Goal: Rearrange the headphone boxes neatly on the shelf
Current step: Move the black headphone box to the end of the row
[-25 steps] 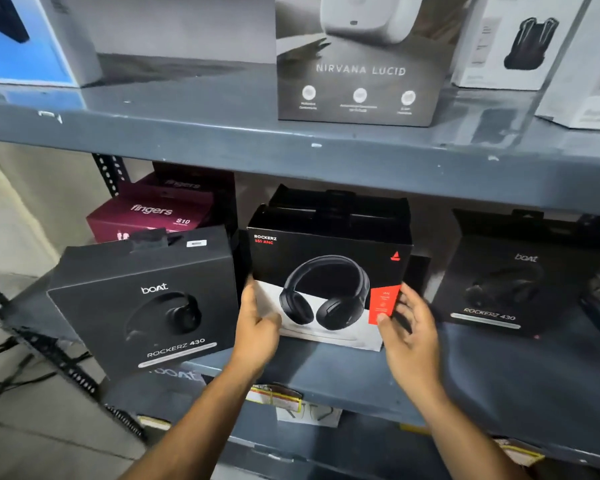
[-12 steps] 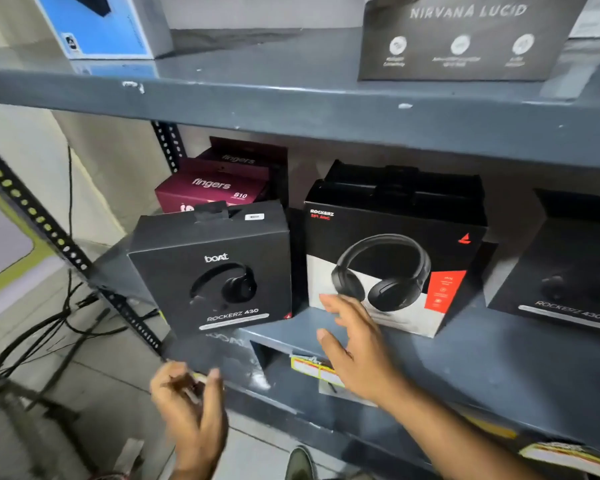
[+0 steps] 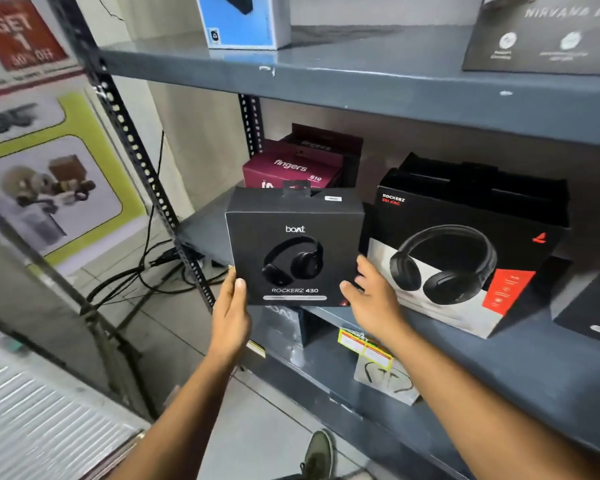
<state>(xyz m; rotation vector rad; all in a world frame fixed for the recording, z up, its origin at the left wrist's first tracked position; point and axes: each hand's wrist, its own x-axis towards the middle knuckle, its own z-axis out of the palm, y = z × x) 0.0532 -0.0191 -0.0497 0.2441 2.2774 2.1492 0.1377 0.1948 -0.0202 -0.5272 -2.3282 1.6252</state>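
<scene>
Two bare forearms reach up from the bottom of the view, and both hands are on the black Rockerz 430 box (image 3: 294, 251) at the front left of the grey shelf (image 3: 520, 362). The left hand (image 3: 231, 311) cups its lower left corner, thumb on the front face, fingers hidden behind. The right hand (image 3: 373, 299) presses its lower right edge with fingers spread, in the narrow gap to the next box. A green shoe (image 3: 317, 455) shows on the tiled floor below. Just right of the held box stands the larger black-and-white Rockerz box (image 3: 465, 258), upright and turned a little, with another dark box behind it. Farther back on the left lie the maroon fingers boxes (image 3: 291, 169), partly hidden by the held box. Overhead, the upper shelf carries a blue box (image 3: 243, 26) and a grey Nirvana box (image 3: 548, 36)
</scene>
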